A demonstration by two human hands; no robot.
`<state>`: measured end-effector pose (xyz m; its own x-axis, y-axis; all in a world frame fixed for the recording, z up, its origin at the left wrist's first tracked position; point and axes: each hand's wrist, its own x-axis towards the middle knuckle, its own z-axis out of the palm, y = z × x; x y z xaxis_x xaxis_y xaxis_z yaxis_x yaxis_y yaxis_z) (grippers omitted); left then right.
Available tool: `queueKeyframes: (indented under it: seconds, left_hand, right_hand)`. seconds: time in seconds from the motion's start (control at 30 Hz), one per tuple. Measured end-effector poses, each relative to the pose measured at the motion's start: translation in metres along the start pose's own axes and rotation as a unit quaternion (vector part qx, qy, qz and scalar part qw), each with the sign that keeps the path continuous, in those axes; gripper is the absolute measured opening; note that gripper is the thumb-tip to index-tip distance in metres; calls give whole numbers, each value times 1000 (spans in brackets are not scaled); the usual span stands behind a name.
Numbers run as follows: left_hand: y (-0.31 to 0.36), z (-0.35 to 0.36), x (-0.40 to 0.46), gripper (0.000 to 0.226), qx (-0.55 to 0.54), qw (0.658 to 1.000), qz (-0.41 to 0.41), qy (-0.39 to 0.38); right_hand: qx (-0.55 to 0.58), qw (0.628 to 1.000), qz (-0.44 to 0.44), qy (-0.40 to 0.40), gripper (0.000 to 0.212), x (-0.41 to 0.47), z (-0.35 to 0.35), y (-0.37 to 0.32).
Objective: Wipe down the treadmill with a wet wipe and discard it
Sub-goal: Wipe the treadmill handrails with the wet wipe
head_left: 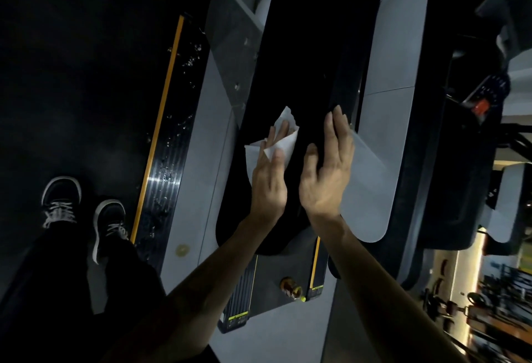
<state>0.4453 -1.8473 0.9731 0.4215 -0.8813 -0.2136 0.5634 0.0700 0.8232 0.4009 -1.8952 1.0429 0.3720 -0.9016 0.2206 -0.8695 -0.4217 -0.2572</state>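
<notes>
A white wet wipe (283, 143) lies folded against the treadmill's dark handlebar panel (302, 60). My left hand (269, 181) holds the wipe, its thumb curled over the lower fold and its fingers behind the sheet. My right hand (328, 169) rests flat with straight fingers on the same dark surface, just right of the wipe, at the edge of the grey side rail (371, 178). The treadmill's grey frame (201, 138) runs up the middle of the view.
My two black sneakers (83, 212) stand on the dark floor at the left, beside a yellow-edged foot rail (161, 143) with water drops on it. A control console with a red button (480, 107) sits at the right. Gym equipment shows at the lower right.
</notes>
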Motion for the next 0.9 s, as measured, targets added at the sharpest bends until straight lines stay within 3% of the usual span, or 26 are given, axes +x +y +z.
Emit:
queueKeyframes:
  seconds: [0.13,0.33,0.53,0.73,0.9]
  left_hand:
    - [-1,-2,-4,43,34,999,1,4]
    - [-17,-23,-4,48,145,986,56,-66]
    - [-22,-13,-17,64,215,973,46,-65]
    - [-25,-22,11,61,226,963,107,-100]
    - [-34,-31,27,63,209,973,54,-85]
  right_hand:
    - [-1,1000,5,1,53,0,0,-1]
    - [-4,1000,0,3,54,0,1,1]
    - [-5,1000,-3,1,55,-1,1,1]
    - [-4,1000,-3,-3,54,0,0,2]
    - [-1,1000,-4,-4,55,0,0,1]
